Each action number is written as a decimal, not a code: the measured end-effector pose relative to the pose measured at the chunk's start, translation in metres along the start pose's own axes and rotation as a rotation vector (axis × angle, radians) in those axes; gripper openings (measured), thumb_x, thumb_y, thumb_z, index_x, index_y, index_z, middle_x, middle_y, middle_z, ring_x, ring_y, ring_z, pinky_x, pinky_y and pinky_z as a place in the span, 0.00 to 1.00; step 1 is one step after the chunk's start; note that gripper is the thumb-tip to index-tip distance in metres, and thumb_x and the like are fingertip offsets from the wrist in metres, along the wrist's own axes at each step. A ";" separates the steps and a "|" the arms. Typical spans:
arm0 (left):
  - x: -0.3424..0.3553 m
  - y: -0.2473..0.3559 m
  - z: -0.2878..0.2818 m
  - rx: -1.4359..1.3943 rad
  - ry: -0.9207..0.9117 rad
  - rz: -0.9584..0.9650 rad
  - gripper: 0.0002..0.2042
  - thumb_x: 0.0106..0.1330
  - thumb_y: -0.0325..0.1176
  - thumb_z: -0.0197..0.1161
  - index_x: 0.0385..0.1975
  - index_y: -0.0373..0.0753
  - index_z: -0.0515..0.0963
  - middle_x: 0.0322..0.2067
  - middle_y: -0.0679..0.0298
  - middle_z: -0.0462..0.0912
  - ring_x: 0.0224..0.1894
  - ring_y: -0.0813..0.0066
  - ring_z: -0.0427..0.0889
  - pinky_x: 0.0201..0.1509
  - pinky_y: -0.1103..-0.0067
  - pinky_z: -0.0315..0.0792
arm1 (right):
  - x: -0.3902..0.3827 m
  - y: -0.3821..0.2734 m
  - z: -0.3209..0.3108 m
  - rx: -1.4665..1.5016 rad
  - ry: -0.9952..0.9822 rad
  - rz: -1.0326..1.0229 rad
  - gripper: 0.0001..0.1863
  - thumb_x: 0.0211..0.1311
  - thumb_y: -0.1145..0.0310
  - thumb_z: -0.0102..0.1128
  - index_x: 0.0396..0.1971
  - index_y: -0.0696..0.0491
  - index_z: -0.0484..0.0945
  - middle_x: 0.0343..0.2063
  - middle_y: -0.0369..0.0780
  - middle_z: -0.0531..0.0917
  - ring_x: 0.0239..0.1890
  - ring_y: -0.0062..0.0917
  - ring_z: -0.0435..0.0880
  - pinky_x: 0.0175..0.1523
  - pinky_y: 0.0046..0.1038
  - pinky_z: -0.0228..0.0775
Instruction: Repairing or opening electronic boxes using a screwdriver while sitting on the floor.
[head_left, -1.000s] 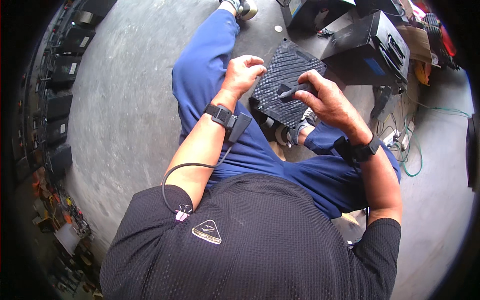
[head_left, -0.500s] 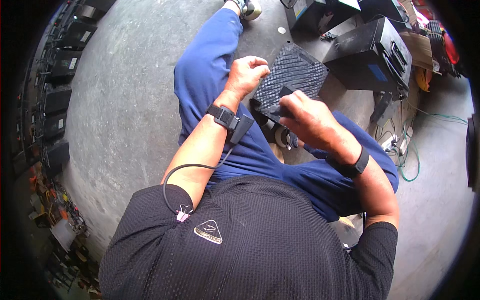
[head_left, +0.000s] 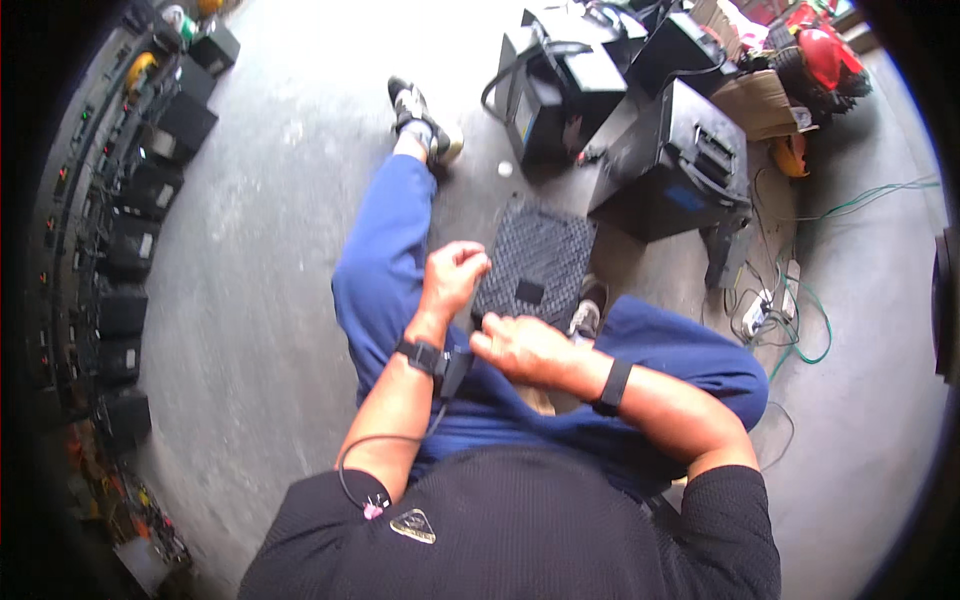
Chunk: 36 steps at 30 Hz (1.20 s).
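Between my legs is a black panel [head_left: 545,245] with a ridged, woven-looking surface. On its near part lies a small flat dark square [head_left: 530,291]. My left hand [head_left: 452,280] is at the panel's left edge, thumb and fingers pinched together; anything between them is too small to see. Just below the panel's near edge, my right hand [head_left: 522,347] has its fingers curled in, tips pointing left. What it holds, if anything, is hidden. My hands are close but apart.
Black box-shaped units [head_left: 672,160] stand right of and beyond the panel, one with a handle. Cables and a white power strip [head_left: 757,312] lie on the floor at right. A row of black units [head_left: 130,245] lines the left side. A red helmet-like object [head_left: 830,58] is far right.
My view has tilted up, so the scene sits lower. My right hand has drawn back from over the panel to its near edge, leaving the dark square uncovered. My left hand stays pinched.
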<state>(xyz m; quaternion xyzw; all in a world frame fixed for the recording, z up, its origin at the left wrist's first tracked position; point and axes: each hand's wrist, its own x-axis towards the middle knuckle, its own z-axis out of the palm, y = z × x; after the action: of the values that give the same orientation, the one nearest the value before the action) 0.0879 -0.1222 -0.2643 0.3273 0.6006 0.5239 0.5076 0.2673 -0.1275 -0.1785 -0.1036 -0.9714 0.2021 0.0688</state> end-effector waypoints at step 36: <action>0.000 -0.014 0.002 0.025 0.018 -0.114 0.10 0.59 0.26 0.65 0.39 0.29 0.82 0.31 0.60 0.86 0.31 0.76 0.83 0.37 0.79 0.78 | 0.012 -0.007 -0.032 -0.008 -0.097 0.145 0.10 0.56 0.63 0.62 0.30 0.52 0.74 0.28 0.41 0.78 0.31 0.38 0.84 0.32 0.39 0.77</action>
<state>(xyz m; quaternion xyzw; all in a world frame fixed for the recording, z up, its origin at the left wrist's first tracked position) 0.0921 -0.1250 -0.2775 0.2943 0.6294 0.4896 0.5268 0.2603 -0.1189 -0.1457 -0.1640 -0.9644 0.2075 0.0067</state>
